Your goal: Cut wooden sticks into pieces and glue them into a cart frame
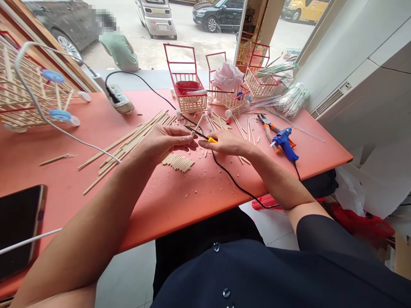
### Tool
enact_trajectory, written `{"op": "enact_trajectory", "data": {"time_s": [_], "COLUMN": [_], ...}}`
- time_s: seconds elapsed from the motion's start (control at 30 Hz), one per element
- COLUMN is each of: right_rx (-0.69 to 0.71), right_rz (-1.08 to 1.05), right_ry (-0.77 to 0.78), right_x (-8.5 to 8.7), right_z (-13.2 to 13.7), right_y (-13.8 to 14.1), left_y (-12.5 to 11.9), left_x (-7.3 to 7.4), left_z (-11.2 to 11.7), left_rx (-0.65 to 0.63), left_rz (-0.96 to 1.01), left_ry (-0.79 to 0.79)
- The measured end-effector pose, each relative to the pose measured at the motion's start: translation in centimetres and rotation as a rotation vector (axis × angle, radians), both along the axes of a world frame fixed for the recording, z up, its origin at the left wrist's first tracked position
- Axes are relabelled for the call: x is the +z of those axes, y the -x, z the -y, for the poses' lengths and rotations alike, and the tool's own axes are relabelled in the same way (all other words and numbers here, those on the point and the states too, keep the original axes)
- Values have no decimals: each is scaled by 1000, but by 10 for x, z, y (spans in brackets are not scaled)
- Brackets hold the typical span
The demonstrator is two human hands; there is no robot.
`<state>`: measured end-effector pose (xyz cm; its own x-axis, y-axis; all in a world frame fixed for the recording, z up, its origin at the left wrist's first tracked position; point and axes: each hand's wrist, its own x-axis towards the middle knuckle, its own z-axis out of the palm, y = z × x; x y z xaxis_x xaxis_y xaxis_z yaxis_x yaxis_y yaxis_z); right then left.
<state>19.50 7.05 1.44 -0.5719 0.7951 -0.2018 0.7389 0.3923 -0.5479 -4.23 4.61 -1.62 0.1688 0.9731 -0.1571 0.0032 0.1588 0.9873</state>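
My left hand (167,143) is closed round a thin wooden stick (198,125) that points up and away over the red table (180,192). My right hand (226,143) is closed on a yellow-handled cutter (210,139) whose black jaws reach toward the stick at my left fingertips. Just below my left hand lies a small row of short cut sticks (178,162). A long spread of uncut sticks (128,143) lies to the left of my left hand. A black cord (231,177) runs under my right wrist.
A blue glue gun (284,143) and orange-handled pliers (268,126) lie right of my hands. Small stick-built carts (189,92) stand at the back, a larger one (28,94) at far left. A phone (19,226) lies at the near left, a power strip (118,98) behind. Another person (118,49) crouches outside.
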Motion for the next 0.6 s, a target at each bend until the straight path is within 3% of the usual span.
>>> {"op": "enact_trajectory", "data": {"time_s": [0.23,0.6], "right_rx": [11,-1], "right_rz": [1,51], "right_ry": [37,2], "right_x": [5,7], "right_z": [3,5], "right_y": [1,4], "left_y": [3,1], "left_x": [5,-4], "left_z": [1,2], "left_rx": [-44,-30], "left_rz": [-24,5], "left_ry": [32,-68]}}
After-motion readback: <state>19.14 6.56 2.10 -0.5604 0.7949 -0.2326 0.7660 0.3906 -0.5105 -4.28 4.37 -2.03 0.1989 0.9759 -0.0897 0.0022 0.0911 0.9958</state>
